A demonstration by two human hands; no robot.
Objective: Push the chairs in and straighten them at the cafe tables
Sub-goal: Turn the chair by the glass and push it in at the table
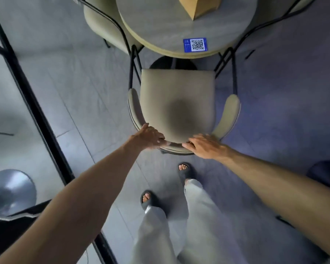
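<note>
Beige upholstery fills the middle of your view: the chair (pixel 177 103) stands square to the round table (pixel 160 31). Its whole seat shows on the near side of the table's rim, with a dark patch in the middle of the cushion. The black front legs reach up toward the table edge.

Your left hand (pixel 151 137) is on the near-left curve of the backrest, thumb on the seat side and fingers wrapped over the rim, though they are a little blurred. Your right hand (pixel 202 145) holds the near-right curve in the same way, fingers draped over the outer edge and thumb on the inner side. So both hands grip the chair's back, close together.

On the tabletop, a blue QR sticker (pixel 195 44) lies near the rim and a brown paper bag (pixel 196 6) sits farther in. Another beige chair (pixel 103 25) sits far left, touching or just beside the table. A black frame (pixel 32 103) runs diagonally down the left. Your feet in dark sandals (pixel 185 170) stand on the grey floor, just near of the chair.
</note>
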